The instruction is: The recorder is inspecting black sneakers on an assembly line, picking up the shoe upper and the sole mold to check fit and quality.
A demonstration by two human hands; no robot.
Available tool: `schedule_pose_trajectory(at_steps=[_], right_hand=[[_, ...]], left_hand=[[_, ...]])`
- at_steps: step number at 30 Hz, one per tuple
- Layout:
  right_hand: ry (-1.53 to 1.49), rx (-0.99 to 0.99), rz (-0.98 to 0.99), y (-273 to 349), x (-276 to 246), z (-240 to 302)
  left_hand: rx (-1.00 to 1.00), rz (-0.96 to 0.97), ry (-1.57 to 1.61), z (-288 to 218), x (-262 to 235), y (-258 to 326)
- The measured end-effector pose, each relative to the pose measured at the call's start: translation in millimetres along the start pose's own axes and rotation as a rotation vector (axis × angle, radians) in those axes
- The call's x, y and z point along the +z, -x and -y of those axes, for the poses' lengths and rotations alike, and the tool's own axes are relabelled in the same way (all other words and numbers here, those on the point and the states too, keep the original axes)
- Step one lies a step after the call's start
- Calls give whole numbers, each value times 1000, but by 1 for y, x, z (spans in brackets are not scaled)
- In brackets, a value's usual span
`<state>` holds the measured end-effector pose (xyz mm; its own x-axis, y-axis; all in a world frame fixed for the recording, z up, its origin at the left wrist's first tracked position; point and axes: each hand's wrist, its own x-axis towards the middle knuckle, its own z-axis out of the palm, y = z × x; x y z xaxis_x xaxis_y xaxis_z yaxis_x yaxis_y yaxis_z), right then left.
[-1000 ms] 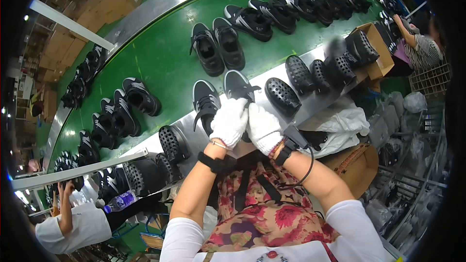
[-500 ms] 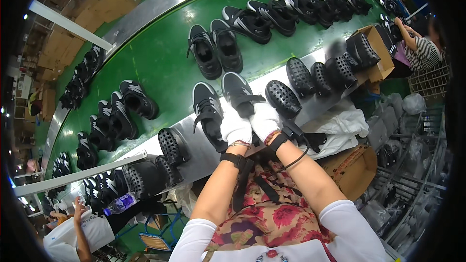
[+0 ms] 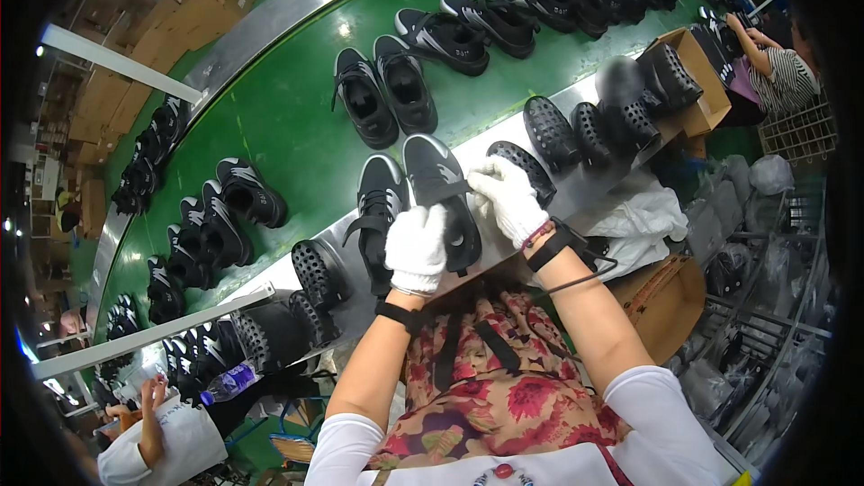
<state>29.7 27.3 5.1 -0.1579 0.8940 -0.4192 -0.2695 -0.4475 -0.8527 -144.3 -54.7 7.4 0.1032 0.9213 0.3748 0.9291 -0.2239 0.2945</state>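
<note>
Two black-and-grey sneakers with pale toe edges lie side by side in front of me, toes pointing away: the left sneaker (image 3: 382,187) and the right sneaker (image 3: 434,162). My left hand (image 3: 417,250), in a white knit glove, is closed between their openings, against the right sneaker's near side; its fingertips are hidden. With curled fingers, my gloved right hand (image 3: 510,201) pinches the end of the right sneaker's black strap (image 3: 441,192). Beyond them stands another pair of black sneakers (image 3: 385,94). A perforated black shoe form (image 3: 524,167) sits just past my right hand.
More studded forms (image 3: 551,133) line the metal ledge to the right, others (image 3: 317,272) to the left. Rows of sneakers (image 3: 490,22) stand on the green conveyor (image 3: 306,153). A cardboard box (image 3: 661,306) is low on my right. Co-workers sit at both sides; a bottle (image 3: 229,383) lies at left.
My hands, earlier close together at the right sneaker's opening, have moved apart. The left has shifted left and the right has risen to the strap's end. The view has shifted slightly.
</note>
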Motion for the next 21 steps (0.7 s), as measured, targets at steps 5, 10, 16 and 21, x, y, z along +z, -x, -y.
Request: schedule_pose_trajectory(at_steps=[5, 10, 16, 21], right_hand=[[-76, 87, 57, 18, -3, -12], [60, 118, 16, 30, 5, -37], [840, -55, 55, 37, 1, -25], [1437, -313, 124, 31, 26, -22]], left_hand=[[9, -102, 27, 8, -2, 5], [-100, -128, 57, 3, 3, 7], [-260, -127, 166, 2, -3, 5], [-332, 18, 223, -18, -7, 2]])
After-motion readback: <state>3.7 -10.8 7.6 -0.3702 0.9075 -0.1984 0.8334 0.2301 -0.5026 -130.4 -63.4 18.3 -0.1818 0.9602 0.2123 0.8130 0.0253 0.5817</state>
